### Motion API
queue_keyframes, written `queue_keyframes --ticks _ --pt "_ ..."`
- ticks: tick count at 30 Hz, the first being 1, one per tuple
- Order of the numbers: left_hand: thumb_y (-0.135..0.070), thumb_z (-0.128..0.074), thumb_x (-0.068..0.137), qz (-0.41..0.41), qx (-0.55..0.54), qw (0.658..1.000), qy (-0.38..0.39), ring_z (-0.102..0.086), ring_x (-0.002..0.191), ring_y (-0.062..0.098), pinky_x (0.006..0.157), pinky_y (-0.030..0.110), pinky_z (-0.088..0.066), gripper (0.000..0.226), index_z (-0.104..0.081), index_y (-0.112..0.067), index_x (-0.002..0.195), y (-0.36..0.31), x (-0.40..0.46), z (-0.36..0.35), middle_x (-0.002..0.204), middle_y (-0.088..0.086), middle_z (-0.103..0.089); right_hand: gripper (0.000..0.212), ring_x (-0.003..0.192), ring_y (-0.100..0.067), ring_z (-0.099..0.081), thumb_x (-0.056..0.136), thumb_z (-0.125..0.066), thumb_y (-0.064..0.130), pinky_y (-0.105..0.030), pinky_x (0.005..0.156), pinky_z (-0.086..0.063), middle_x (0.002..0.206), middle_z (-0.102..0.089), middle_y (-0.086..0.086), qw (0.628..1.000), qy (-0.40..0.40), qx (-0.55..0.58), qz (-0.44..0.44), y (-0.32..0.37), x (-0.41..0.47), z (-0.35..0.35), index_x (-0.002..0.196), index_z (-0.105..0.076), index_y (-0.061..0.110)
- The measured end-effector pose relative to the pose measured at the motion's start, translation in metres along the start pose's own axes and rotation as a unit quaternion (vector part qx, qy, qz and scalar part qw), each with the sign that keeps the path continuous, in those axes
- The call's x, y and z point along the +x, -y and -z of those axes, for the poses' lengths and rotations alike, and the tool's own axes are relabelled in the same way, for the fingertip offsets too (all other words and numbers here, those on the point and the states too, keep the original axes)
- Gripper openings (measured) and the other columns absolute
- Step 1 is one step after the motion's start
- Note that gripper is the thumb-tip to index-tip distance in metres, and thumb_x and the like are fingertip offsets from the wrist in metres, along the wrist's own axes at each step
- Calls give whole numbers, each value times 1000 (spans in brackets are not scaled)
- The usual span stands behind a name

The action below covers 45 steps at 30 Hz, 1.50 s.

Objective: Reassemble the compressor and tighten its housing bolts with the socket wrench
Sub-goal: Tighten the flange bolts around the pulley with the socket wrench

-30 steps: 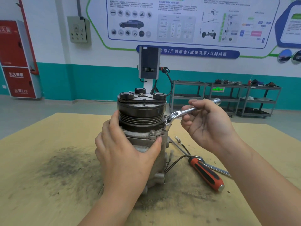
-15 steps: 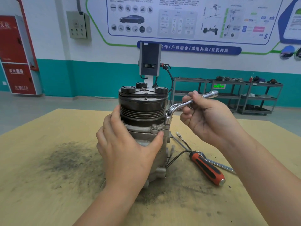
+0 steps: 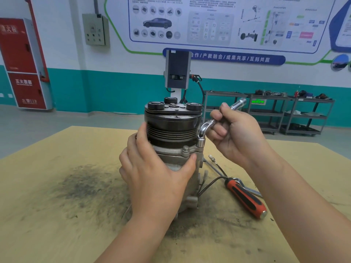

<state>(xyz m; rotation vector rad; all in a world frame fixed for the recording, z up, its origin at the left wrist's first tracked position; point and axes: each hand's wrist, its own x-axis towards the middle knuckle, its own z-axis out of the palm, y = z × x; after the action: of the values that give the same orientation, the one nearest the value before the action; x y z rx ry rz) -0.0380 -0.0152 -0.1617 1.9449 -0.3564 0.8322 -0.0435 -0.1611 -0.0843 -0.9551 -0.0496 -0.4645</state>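
Left hand [image 3: 157, 179] gripping compressor [image 3: 172, 133], right hand [image 3: 237, 133] holding wrench [image 3: 204, 130]

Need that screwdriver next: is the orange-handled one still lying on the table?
Yes, the screwdriver lies on the table, untouched by either hand.

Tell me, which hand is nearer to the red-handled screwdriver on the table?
Right. The right hand grips the wrench above the screwdriver; the left hand holds the compressor, farther left.
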Motion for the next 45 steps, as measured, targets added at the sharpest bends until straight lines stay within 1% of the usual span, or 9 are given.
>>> queue_keyframes --ticks 9,14,21,24,27,29,32,39,45 --pt "-63 -67 62 3 1 1000 -3 -32 127 26 103 49 -34 104 -26 -18 147 1 -1 1 143 6 -43 16 42 -14 -43 103 -34 14 -22 46 -37 63 -59 1 959 -66 -18 273 -29 -32 -3 87 -39 16" --pt "-65 -69 63 -1 7 1000 0 -34 128 30 102 51 -35 105 -25 -19 146 2 0 0 144 8 -44 16 62 -24 -51 98 -44 18 -30 63 -42 84 -57 -8 844 36 -218 488 -53 -59 -6 93 -52 31" --pt "-81 -41 67 16 -26 1000 -4 -32 127 27 102 49 -32 104 -29 -16 147 -2 -1 2 146 9 -43 16 72 -12 -52 99 -42 32 -26 64 -43 80 -54 4 725 76 -491 477 -44 -66 -15 92 -51 21" --pt "-67 -68 62 16 -11 1000 4 -34 127 29 102 50 -33 106 -30 -15 147 0 0 2 145 10 -43 10 68 -11 -59 100 -41 27 -25 61 -48 85 -62 4 805 48 -403 433 -27 -66 -19 94 -49 27" --pt "-62 -70 58 11 -15 1000 8 -29 128 19 105 47 -32 108 -26 -23 148 1 3 3 145 3 -41 11 55 -19 -58 99 -37 16 -27 55 -48 75 -68 -5 929 0 -174 327 -5 -59 -18 96 -46 19" --pt "-63 -68 57 12 -49 999 17 -24 126 9 107 44 -30 106 -18 -35 146 3 5 5 145 -4 -37 13 50 -19 -55 101 -34 9 -26 50 -47 68 -67 -9 971 -11 -68 229 3 -53 -11 96 -45 13" --pt "-65 -68 56 22 -68 997 23 -22 127 7 109 44 -28 108 -14 -41 145 3 5 7 147 -6 -36 13 46 -18 -50 98 -34 6 -25 44 -43 63 -64 -10 991 -31 -5 132 -2 -45 -4 96 -46 10" --pt "-76 -56 63 14 54 998 -23 -44 114 36 92 52 -40 108 -34 -8 145 -17 -7 -3 129 20 -51 13 45 -18 -41 93 -36 6 -24 43 -35 62 -58 -9 984 -88 96 121 -2 -37 4 86 -43 14" --pt "-67 -57 71 -24 43 998 -33 -38 106 26 88 49 -43 89 -40 -8 136 0 -5 1 118 18 -54 15 43 -18 -40 91 -37 5 -23 43 -34 60 -57 -10 988 -67 91 103 -5 -33 4 80 -43 14"
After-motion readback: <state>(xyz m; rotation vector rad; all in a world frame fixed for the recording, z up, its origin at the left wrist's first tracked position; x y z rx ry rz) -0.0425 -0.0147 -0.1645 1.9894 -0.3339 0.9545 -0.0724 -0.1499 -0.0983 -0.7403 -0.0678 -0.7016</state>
